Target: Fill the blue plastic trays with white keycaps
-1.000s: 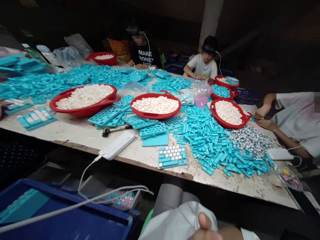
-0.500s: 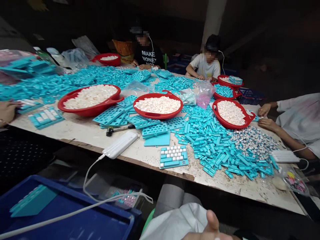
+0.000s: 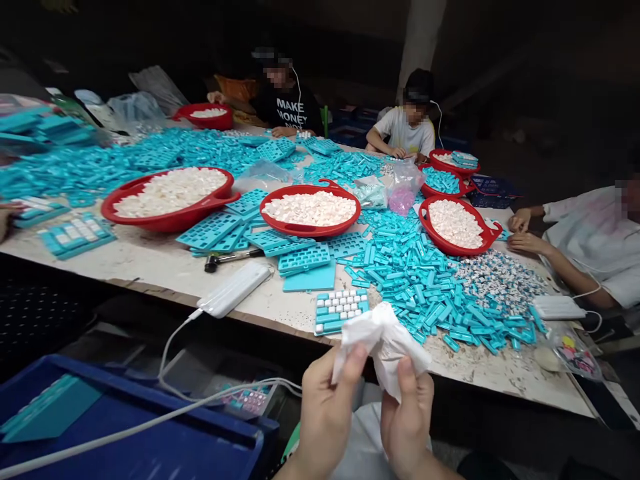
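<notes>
though crumpled, white tissue (image 3: 393, 343) in left grip (image 3: 325, 403) and right grip (image 3: 407, 417)

Wearer's own body, near edge of scene. Left hand (image 3: 323, 410) and right hand (image 3: 407, 417) both bare; slim fingers, rounded thumb tips. Wrists bare too, as is the visible stretch of each forearm. Between forearms: pale, whitish garment (image 3: 369, 440), plain, loosely creased, a soft sheen on the folds. Shirt front or apron, cannot tell which. Just beyond it, a small patch of grey legwear (image 3: 371, 396), plain, partly hidden.
</notes>
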A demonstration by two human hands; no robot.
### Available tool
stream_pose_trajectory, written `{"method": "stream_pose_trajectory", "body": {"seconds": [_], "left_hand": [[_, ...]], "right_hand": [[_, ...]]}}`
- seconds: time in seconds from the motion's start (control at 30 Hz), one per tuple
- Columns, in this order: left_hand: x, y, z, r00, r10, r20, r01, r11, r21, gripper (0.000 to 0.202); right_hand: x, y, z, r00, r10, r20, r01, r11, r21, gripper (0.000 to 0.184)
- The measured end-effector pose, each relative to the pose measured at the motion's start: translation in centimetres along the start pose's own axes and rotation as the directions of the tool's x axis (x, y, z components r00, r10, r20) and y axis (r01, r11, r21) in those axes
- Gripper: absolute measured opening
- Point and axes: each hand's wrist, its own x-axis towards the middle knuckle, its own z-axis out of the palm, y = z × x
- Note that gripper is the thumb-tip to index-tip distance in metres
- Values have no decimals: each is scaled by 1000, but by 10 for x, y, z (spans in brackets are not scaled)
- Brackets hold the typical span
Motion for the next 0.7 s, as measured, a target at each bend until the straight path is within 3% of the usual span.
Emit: {"method": "stream_pose_trajectory", "body": {"seconds": [0.13, 0.23, 0.3, 0.37, 0.4, 0.47, 0.5, 0.53, 0.57, 0.6, 0.63, 0.7], "left_hand": [[5, -13, 2, 975, -217, -36, 191, 915, -355, 40], [4, -17, 0, 975, -223, -4, 205, 901, -382, 37], [1, -16, -2, 982, -189, -11, 175, 929, -325, 35], [-1, -13, -4, 986, -163, -26, 149, 945, -290, 41], [-2, -11, -5, 987, -162, -20, 149, 941, -305, 49], [1, -7, -6, 981, -194, 4, 183, 918, -351, 66], [3, -5, -7, 975, -221, 15, 212, 911, -355, 69], [5, -3, -9, 968, -250, 22, 243, 909, -340, 67], [8, -2, -11, 962, -274, 24, 267, 913, -308, 59], [9, -1, -14, 959, -282, 15, 276, 923, -270, 48], [8, 0, -19, 962, -272, -2, 264, 935, -235, 39], [-2, -1, -29, 978, -208, -33, 198, 963, -184, 31]], "right_hand": [[5, -4, 9, 986, 164, -42, -155, 974, 165, 40], [5, 0, 7, 983, 185, -21, -180, 972, 148, 43], [6, 6, 1, 995, 93, 36, -94, 995, 37, 45], [10, 9, -8, 966, -139, 220, 174, 973, -150, 50], [13, 9, -12, 895, -254, 367, 357, 901, -247, 52], [19, 6, -20, 669, -350, 656, 680, 644, -350, 50], [22, 4, -21, 559, -340, 756, 781, 521, -343, 46], [24, 1, -22, 481, -334, 811, 838, 446, -313, 39], [25, -2, -21, 446, -368, 816, 859, 432, -274, 32], [24, -5, -18, 454, -443, 773, 851, 472, -230, 30], [22, -8, -15, 505, -516, 692, 815, 548, -186, 29], [15, -17, -9, 674, -510, 535, 663, 736, -134, 38]]}}
